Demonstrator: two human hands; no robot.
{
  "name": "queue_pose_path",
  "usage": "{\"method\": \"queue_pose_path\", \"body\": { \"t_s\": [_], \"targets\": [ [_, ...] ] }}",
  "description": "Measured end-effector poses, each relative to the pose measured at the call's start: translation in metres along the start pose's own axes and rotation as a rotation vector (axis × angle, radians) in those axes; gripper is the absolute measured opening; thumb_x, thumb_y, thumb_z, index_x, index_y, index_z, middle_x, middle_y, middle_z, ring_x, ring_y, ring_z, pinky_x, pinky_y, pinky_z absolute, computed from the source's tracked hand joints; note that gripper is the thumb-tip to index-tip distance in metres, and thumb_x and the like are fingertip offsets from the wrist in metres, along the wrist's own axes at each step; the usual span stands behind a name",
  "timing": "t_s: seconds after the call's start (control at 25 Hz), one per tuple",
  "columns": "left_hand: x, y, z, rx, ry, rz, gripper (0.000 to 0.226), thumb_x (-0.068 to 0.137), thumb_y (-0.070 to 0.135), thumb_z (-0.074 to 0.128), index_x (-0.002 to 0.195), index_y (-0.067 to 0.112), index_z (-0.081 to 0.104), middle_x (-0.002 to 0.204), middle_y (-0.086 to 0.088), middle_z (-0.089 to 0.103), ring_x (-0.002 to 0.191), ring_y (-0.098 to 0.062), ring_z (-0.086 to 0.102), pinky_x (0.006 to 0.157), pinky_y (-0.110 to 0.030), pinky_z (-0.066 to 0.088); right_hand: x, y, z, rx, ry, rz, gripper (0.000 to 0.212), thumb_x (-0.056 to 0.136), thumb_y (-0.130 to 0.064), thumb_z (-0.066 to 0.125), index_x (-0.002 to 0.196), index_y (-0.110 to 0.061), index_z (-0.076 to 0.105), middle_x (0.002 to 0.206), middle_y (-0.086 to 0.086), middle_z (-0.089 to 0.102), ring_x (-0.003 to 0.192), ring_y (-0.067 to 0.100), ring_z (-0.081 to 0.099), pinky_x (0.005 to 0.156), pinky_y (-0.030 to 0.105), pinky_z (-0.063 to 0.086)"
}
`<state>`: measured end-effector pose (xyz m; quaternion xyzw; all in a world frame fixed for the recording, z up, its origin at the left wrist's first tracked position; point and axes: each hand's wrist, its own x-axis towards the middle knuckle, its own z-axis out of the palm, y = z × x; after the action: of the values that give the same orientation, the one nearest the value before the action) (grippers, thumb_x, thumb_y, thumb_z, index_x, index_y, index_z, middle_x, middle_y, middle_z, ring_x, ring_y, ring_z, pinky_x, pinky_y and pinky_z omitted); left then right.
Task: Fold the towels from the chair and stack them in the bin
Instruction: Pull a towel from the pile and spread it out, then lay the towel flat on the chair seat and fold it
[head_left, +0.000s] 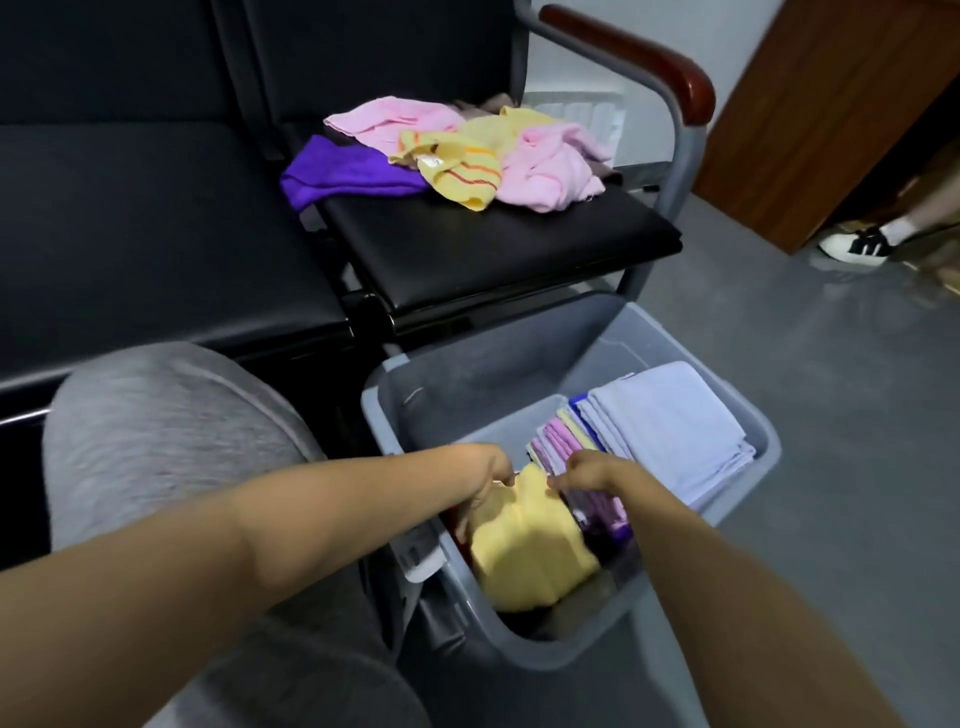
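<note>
My left hand and right hand pinch the top edge of the folded yellow cloth towel inside the grey plastic bin; folded pastel towels lie just beyond my right hand.

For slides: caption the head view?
Left hand and right hand hold folded yellow towel in grey bin; unfolded towels lie on chair.

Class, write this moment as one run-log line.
step: placing folded yellow towel in grey plastic bin; left hand: grips towel; right hand: pinches towel; black padded chair: holds unfolded towels
</note>
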<state>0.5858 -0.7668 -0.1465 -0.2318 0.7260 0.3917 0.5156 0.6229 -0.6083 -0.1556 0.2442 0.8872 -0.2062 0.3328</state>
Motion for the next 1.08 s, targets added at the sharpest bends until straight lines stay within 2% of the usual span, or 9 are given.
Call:
{"method": "queue_pose_path", "body": {
  "t_s": [0.08,0.16,0.32,0.44,0.56,0.72,0.84,0.96,1.08],
  "targets": [
    [-0.007,0.007,-0.002,0.182,-0.006,0.036,0.060,0.099,0.026,0.044,0.147,0.001,0.019,0.152,-0.013,0.023,0.138,-0.032,0.026,0.112,-0.043,0.026,0.000,-0.013,-0.008,-0.073,0.009,-0.063,0.036,0.095,-0.035,0.052,0.116,-0.005,0.055,0.120,0.015,0.053,0.108,0.025,0.051,0.081,0.023,0.039],
    [-0.015,0.015,-0.017,0.289,-0.020,0.187,0.052,0.100,0.020,0.045,0.144,-0.001,0.028,0.150,-0.016,0.029,0.136,-0.035,0.032,0.108,-0.043,0.033,-0.004,-0.026,-0.013,0.041,0.083,-0.179,0.014,0.096,-0.019,0.049,0.091,-0.007,0.054,0.095,0.012,0.052,0.087,0.019,0.050,0.065,0.015,0.039],
    [-0.020,0.036,-0.029,0.001,-0.027,0.343,0.023,0.097,0.012,0.045,0.120,0.008,0.048,0.123,-0.015,0.050,0.105,-0.028,0.053,0.091,-0.036,0.045,-0.006,-0.050,-0.022,0.417,0.157,-0.268,0.028,0.097,-0.012,0.046,0.070,-0.006,0.051,0.061,0.009,0.052,0.036,0.006,0.046,0.038,0.012,0.036],
    [-0.032,0.057,-0.030,-0.046,-0.102,0.452,0.021,0.095,0.009,0.036,0.081,0.009,0.052,0.080,-0.005,0.054,0.064,-0.013,0.043,0.061,-0.023,0.039,-0.010,-0.078,-0.039,0.392,0.237,-0.353,0.039,0.094,-0.006,0.042,0.055,-0.010,0.047,0.049,0.005,0.047,0.040,0.010,0.040,0.039,0.015,0.032],
    [-0.061,0.084,-0.051,-0.092,-0.041,0.516,0.031,0.094,0.005,0.034,0.066,0.010,0.046,0.035,0.000,0.049,0.053,-0.012,0.043,0.051,-0.019,0.037,-0.009,-0.107,-0.064,0.435,0.428,-0.410,0.046,0.091,-0.004,0.044,0.047,-0.014,0.041,0.034,-0.006,0.043,0.037,0.002,0.036,0.042,0.018,0.025],
    [-0.097,0.125,-0.094,-0.146,-0.087,0.721,0.028,0.096,0.007,0.035,0.072,0.009,0.049,0.060,-0.006,0.053,0.058,-0.013,0.048,0.059,-0.021,0.041,-0.014,-0.147,-0.105,0.607,0.671,-0.510,0.058,0.096,-0.023,0.050,0.039,-0.020,0.040,0.031,-0.006,0.044,0.037,0.003,0.039,0.047,0.026,0.030],
    [-0.110,0.149,-0.134,-0.012,0.003,0.921,0.023,0.096,0.015,0.043,0.075,0.013,0.052,0.068,-0.003,0.055,0.060,-0.012,0.051,0.060,-0.021,0.042,-0.011,-0.181,-0.137,0.525,0.806,-0.577,0.056,0.096,-0.032,0.048,0.043,-0.020,0.040,0.048,-0.002,0.047,0.053,0.016,0.042,0.056,0.031,0.032],
    [-0.094,0.167,-0.181,0.186,0.327,1.099,0.015,0.089,0.012,0.050,0.076,0.010,0.058,0.079,-0.010,0.062,0.071,-0.023,0.056,0.067,-0.029,0.044,0.004,-0.218,-0.161,0.384,0.775,-0.618,0.048,0.096,-0.036,0.044,0.050,-0.021,0.044,0.065,0.006,0.054,0.068,0.024,0.048,0.063,0.031,0.034],
    [-0.063,0.185,-0.230,0.508,0.763,1.080,0.027,0.088,0.012,0.051,0.113,0.006,0.055,0.117,-0.013,0.060,0.111,-0.030,0.054,0.087,-0.034,0.041,0.019,-0.256,-0.172,0.226,0.735,-0.660,0.026,0.095,-0.034,0.045,0.081,-0.019,0.062,0.096,0.011,0.065,0.090,0.025,0.057,0.072,0.031,0.039]
  ]
}}
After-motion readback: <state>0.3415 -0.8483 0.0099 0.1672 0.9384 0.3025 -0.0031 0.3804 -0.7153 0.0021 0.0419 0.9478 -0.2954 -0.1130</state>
